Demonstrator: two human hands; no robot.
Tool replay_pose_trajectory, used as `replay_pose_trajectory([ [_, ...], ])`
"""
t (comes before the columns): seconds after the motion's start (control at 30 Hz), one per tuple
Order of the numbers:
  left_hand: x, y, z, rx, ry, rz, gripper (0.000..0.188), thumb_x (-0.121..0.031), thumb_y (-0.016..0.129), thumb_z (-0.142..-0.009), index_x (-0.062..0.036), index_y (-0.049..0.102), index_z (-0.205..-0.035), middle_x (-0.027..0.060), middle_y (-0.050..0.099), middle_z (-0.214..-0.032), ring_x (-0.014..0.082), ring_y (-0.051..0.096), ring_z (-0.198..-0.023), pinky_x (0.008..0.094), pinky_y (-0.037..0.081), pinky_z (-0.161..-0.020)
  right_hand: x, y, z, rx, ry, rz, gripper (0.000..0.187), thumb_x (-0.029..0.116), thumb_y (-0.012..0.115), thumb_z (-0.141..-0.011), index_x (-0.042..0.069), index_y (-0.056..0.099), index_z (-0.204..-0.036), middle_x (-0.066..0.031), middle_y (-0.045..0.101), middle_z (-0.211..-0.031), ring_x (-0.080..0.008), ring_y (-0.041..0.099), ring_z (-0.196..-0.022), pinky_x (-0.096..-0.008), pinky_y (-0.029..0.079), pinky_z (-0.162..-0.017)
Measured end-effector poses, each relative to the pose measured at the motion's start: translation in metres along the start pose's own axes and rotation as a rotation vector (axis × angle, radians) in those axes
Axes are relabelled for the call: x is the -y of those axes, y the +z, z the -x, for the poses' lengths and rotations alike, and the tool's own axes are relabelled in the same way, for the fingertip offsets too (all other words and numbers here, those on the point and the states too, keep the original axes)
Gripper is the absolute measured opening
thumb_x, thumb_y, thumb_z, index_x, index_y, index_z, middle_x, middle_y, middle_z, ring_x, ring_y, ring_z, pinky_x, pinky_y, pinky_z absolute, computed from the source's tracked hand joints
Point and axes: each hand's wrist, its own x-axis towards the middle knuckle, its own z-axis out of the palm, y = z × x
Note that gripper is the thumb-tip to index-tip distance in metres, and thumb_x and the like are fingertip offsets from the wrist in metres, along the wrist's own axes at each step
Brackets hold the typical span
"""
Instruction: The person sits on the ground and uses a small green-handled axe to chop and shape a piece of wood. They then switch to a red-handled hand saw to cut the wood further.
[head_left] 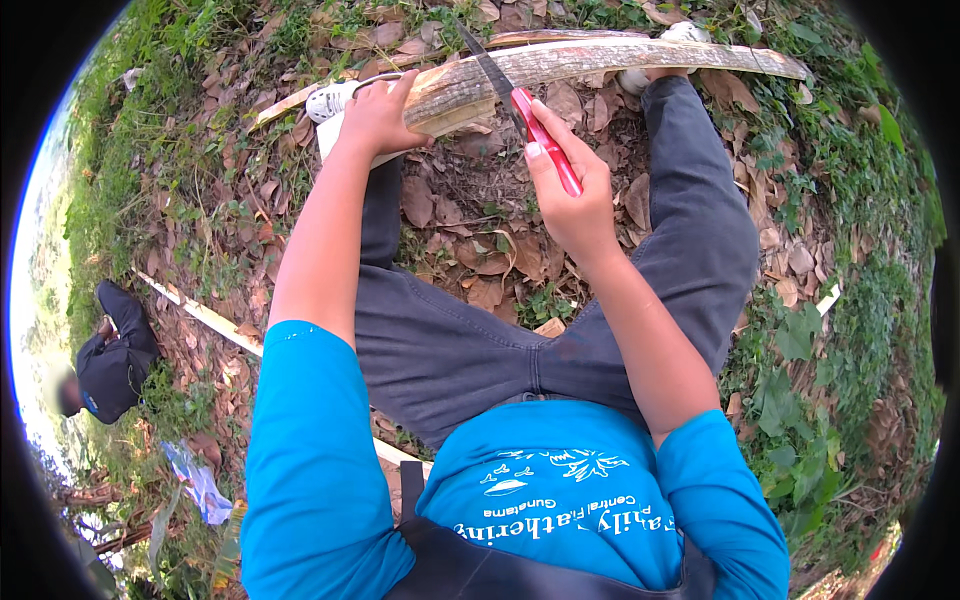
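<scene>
My left hand [378, 118] presses on the left part of a long split piece of wood [560, 62], thumb on the near side and fingers on top. The wood has a rough, bark-like face and lies crosswise beyond my knees, near my shoes. In my right hand [575, 195] is a saw with a shiny red handle [549, 145]. Its long dark blade [487, 62] crosses the wood, just right of my left hand, with the tip pointing away to the upper left. Whether the teeth touch the wood is unclear.
White shoes [332, 100] rest beside the wood. Another pale strip [205, 322] lies on the leafy ground at left. A person in dark clothes [115, 355] is farther left, near a bluish plastic scrap [200, 485]. Green plants [790, 400] grow at right.
</scene>
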Motion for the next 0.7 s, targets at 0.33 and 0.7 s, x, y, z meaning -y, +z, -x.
replay_pose_trajectory([
  [0.33, -0.012, -0.002, 0.0, 0.047, -0.102, -0.014, 0.126, -0.081, 0.083, -0.056, -0.0329, 0.034, -0.162, 0.015, 0.057, -0.144, 0.0351, 0.054, -0.136, 0.0548, 0.043, -0.109, -0.015, -0.005, -0.015, -0.02, 0.0, -0.003, 0.045, 0.01, 0.063, -0.099, -0.004, 0.06, -0.141, -0.0184, 0.069, -0.132, -0.0189, 0.064, -0.121, -0.0298, 0.046, -0.106],
  [0.7, -0.004, 0.008, -0.004, 0.002, -0.075, 0.007, 0.122, -0.08, 0.082, -0.057, -0.0344, 0.036, -0.16, 0.0161, 0.059, -0.144, 0.0344, 0.056, -0.136, 0.0556, 0.045, -0.107, -0.042, 0.009, -0.032, -0.053, -0.019, -0.051, 0.044, 0.011, 0.064, -0.099, -0.002, 0.062, -0.14, -0.015, 0.071, -0.124, -0.0147, 0.066, -0.109, -0.0268, 0.051, -0.095],
])
